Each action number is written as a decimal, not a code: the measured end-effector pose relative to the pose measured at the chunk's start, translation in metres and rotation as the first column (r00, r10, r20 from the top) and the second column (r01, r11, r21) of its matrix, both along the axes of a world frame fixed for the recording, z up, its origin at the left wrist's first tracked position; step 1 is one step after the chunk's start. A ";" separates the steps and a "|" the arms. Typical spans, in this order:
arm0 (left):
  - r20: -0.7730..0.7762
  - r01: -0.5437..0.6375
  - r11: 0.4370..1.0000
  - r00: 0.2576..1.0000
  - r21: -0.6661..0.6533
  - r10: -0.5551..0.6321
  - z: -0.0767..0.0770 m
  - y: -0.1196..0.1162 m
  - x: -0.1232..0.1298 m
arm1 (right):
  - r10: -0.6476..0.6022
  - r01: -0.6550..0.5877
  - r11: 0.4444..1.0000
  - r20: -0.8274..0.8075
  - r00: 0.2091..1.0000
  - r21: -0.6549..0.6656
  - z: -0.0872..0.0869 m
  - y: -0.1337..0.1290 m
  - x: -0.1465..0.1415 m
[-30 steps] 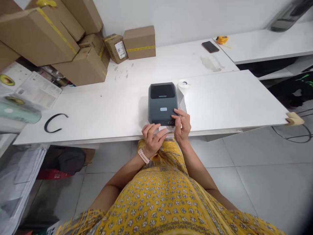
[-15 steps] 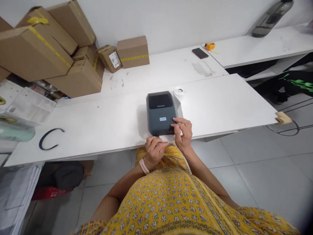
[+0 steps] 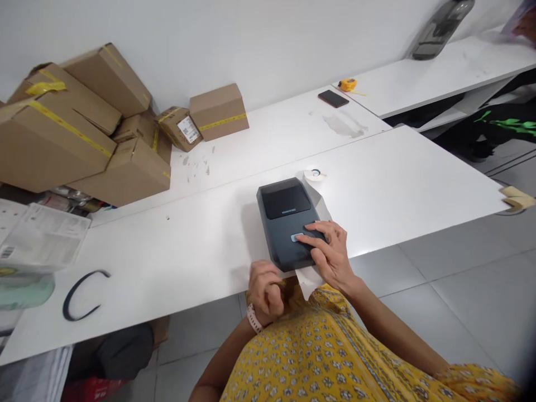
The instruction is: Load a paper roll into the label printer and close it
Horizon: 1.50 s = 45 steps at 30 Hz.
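A dark blue-grey label printer [image 3: 288, 248] with a black window and a light oblong button stands near the table's front edge, turned slightly. My right hand [image 3: 333, 254] lies over its right side with fingers apart, the index fingertip touching the button. White label paper [image 3: 309, 281] hangs from the printer's front, below that hand. Behind the printer is a white label roll [image 3: 315, 175], its strip running along the printer's right side. Beside the front left corner, my left hand [image 3: 266, 290] is closed with curled fingers; whatever it may hold is hidden.
Cardboard boxes [image 3: 54, 148] are piled at the left, with a smaller box [image 3: 218, 111] by the wall. On the white table [image 3: 201, 240] lie a black headband [image 3: 75, 296], a phone [image 3: 334, 99] and a yellow tape measure [image 3: 347, 84]. A dark bottle [image 3: 438, 33] stands at the far right.
My right index finger has moved from the printer's right edge onto its button. More paper now hangs from the front. My left hand has drawn slightly away from the paper, and the view has shifted.
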<state>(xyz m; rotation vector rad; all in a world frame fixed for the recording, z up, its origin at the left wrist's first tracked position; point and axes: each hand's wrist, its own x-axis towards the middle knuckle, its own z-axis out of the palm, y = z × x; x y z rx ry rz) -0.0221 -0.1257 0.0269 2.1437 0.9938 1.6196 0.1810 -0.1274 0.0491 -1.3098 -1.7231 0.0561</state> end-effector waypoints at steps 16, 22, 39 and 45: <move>0.166 0.118 0.818 0.986 -0.563 -0.027 -0.007 -0.010 0.024 | -0.024 -0.074 0.973 -0.417 0.909 -0.217 0.000 -0.017 0.003; 0.194 0.084 0.927 0.981 -0.365 -0.013 0.021 0.030 0.021 | 0.096 -0.120 0.991 -0.309 0.946 -0.059 0.033 0.024 0.019; -0.027 -0.058 0.701 0.998 -0.710 0.055 0.011 0.106 0.025 | 0.041 -0.038 0.999 -0.097 0.994 0.031 0.106 0.226 0.039; -0.096 -0.106 0.702 0.994 -0.704 0.053 0.019 0.104 0.028 | 0.011 0.016 0.975 -0.119 0.993 0.222 0.088 0.141 0.027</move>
